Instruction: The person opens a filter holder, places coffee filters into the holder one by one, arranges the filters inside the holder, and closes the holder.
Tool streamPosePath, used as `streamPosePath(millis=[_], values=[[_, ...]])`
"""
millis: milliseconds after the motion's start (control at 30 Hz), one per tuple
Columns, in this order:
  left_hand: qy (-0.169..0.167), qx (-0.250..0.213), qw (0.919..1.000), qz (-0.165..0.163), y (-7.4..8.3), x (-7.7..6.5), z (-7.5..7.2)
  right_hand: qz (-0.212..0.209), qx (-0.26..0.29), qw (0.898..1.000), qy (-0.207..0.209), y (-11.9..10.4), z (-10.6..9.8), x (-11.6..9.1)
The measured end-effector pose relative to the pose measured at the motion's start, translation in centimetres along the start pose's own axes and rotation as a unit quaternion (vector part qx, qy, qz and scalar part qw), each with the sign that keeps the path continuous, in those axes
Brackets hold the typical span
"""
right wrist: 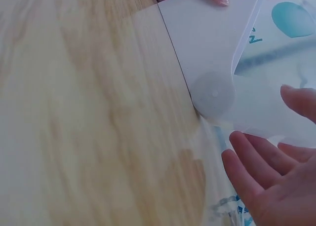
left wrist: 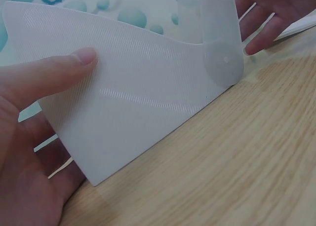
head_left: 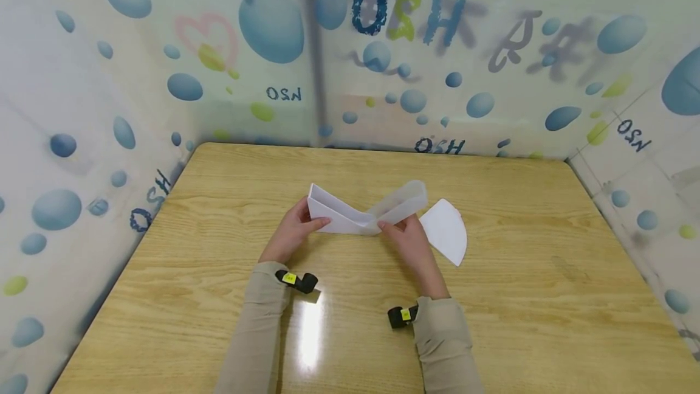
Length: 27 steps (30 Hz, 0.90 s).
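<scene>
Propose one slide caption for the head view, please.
Left hand and right hand hold a bent, partly translucent object; a white fan-shaped piece lies nearby.

Long beige sleeves [head_left: 253,327], creased cloth, black wrist camera [head_left: 308,283] at left, second black camera [head_left: 395,318] at right, yellow sticker [head_left: 290,278] on each

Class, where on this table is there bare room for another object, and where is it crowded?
Bare tabletop lies right of the white wedge, left of the left hand, and between the white case and the back wall. The middle is crowded: that hand and the right hand hold the case, with the wedge close by.
</scene>
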<state>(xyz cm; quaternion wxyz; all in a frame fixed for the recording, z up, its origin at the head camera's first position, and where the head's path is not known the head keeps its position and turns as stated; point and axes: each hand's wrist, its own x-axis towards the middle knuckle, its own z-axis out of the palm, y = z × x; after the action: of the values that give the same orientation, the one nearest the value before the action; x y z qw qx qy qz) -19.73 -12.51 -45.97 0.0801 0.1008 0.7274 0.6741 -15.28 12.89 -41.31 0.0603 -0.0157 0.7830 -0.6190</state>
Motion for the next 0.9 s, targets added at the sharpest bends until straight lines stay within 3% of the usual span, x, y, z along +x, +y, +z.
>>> streamPosePath(millis=[167,500,667,900], values=[[-0.001,-0.001,1.0000,-0.005,0.3,-0.1,0.0,-0.007,0.016,1.000,0.012,2.1,0.0,1.0],[-0.004,0.016,0.9998,-0.015,1.9,-0.7,0.3,-0.003,0.043,0.999,0.025,2.5,0.0,1.3],[0.001,0.014,0.9997,-0.021,0.6,0.1,0.0,0.006,0.100,0.995,0.023,2.8,-0.2,1.5],[0.004,0.017,0.9998,-0.012,-0.1,0.1,-0.1,0.015,0.116,0.993,0.020,3.0,-0.2,1.6]])
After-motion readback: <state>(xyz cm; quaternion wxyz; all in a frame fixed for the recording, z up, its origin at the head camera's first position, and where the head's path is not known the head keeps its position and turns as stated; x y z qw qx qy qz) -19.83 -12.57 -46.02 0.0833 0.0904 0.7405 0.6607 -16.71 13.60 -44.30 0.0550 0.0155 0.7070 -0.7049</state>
